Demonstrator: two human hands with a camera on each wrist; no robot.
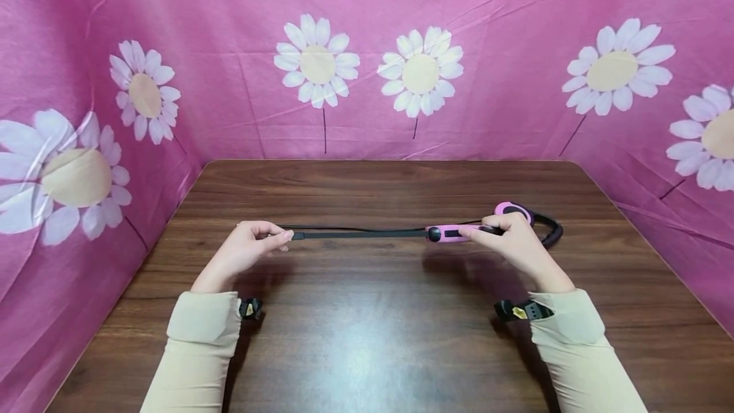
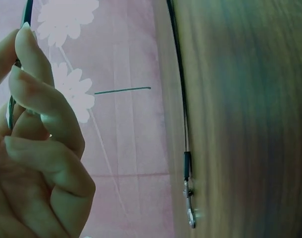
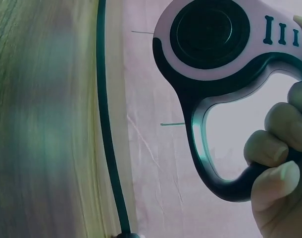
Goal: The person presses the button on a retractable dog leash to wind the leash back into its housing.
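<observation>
The left hand [image 1: 255,244] pinches the clip end of a flat black leash strap [image 1: 367,234] between thumb and forefinger, the other fingers loosely curled beside it; the right hand [image 1: 516,244] has its fingers curled round the black loop handle [image 3: 230,192] of a pink-and-black retractable dog leash [image 1: 453,233], held above the wood-grain table [image 1: 367,311]; the strap spans the gap between the two sets of fingers, looking straight and fairly level. To hold it out well, I judge, the left pinch should be firm behind the black end sleeve [image 1: 297,236], the pull even and in line with the casing, and the right grip steady against recoil; I cannot tell whether the right thumb presses a button. The held leash's long axis runs from left fingertips to right fingers, roughly parallel to the table's far edge; its strap outlet points at the left fingertips, its handle into the right palm. Just beyond the right fingers a second pink retractable leash [image 1: 510,207] appears to lie; its strap [image 2: 182,89] runs leftward, its metal clip [image 2: 190,210] beyond the left fingers.
</observation>
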